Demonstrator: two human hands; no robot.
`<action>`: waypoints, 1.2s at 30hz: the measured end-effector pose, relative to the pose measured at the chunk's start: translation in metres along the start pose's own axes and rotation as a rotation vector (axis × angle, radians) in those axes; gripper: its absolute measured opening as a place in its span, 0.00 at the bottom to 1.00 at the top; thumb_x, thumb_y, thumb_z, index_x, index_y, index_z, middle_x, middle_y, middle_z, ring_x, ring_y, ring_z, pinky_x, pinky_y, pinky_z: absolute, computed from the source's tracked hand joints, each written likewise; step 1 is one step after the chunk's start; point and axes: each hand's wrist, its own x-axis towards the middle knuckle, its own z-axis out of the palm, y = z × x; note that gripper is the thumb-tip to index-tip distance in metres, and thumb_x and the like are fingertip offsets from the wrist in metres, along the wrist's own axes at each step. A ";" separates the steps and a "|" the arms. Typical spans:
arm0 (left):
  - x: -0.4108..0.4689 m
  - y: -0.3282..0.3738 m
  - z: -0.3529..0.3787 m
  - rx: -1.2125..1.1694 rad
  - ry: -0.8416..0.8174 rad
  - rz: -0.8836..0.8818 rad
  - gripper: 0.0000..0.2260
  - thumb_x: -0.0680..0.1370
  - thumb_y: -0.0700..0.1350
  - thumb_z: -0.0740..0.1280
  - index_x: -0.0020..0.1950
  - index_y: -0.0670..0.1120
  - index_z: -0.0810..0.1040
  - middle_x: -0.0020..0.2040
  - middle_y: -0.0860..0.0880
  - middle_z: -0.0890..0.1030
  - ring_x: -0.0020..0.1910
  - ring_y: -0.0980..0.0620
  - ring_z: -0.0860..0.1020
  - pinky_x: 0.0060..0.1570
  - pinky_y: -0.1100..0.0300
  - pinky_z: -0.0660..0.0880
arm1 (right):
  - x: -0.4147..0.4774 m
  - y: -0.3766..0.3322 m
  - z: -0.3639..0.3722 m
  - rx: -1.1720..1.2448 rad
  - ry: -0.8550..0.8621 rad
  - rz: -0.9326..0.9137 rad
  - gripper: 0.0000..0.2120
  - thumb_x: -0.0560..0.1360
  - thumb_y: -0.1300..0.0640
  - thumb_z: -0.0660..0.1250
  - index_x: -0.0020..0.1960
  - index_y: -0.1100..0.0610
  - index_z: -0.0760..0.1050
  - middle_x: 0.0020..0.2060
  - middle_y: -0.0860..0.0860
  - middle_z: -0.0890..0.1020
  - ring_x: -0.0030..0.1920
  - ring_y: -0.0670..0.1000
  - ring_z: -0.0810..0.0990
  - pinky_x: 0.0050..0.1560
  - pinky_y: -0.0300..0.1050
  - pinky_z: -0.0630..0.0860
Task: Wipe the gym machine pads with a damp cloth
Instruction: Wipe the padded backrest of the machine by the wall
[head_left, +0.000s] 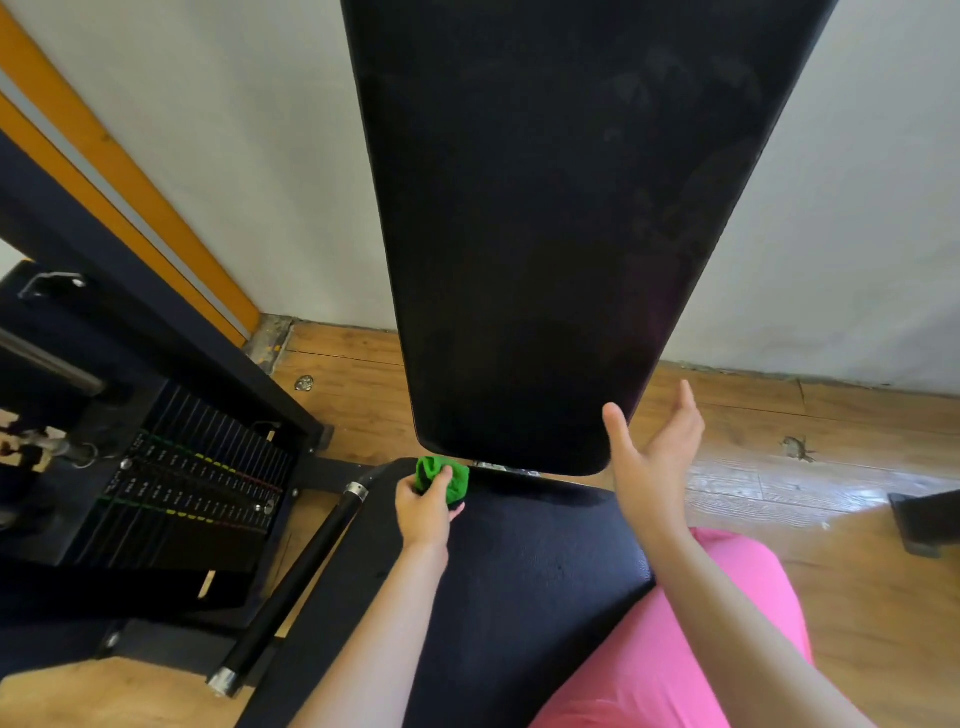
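Down at the seat's (519, 571) far left corner, just under the backrest's (545, 234) lower edge, the left hand (426, 506) grips the bunched green cloth (444, 475), thumb over it. The right hand (649, 457) is raised, fingers straight and spread, palm toward the backrest's lower right corner, just beside it. Wood floor (779, 441) stretches right of the seat; a bar (296, 587) and weight stack (182, 483) crowd its left edge.
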 end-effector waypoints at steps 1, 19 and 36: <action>0.005 0.000 0.002 0.010 -0.007 -0.007 0.11 0.78 0.39 0.67 0.58 0.40 0.70 0.58 0.41 0.75 0.56 0.44 0.76 0.49 0.50 0.78 | 0.005 -0.004 0.000 0.007 0.012 -0.028 0.39 0.76 0.50 0.68 0.78 0.57 0.49 0.75 0.52 0.56 0.76 0.49 0.53 0.75 0.47 0.53; 0.052 -0.020 0.028 -0.005 -0.043 -0.051 0.07 0.81 0.34 0.59 0.59 0.40 0.69 0.58 0.39 0.73 0.58 0.38 0.75 0.59 0.43 0.75 | 0.038 -0.022 0.042 0.036 0.080 -0.173 0.48 0.70 0.52 0.73 0.77 0.56 0.44 0.71 0.56 0.59 0.72 0.53 0.59 0.72 0.53 0.62; 0.075 0.021 0.002 0.133 -0.023 -0.044 0.14 0.83 0.36 0.54 0.69 0.41 0.66 0.61 0.41 0.72 0.58 0.42 0.75 0.64 0.43 0.72 | 0.038 -0.023 0.039 0.004 0.078 -0.163 0.48 0.70 0.50 0.73 0.77 0.54 0.45 0.70 0.55 0.60 0.70 0.52 0.62 0.71 0.52 0.65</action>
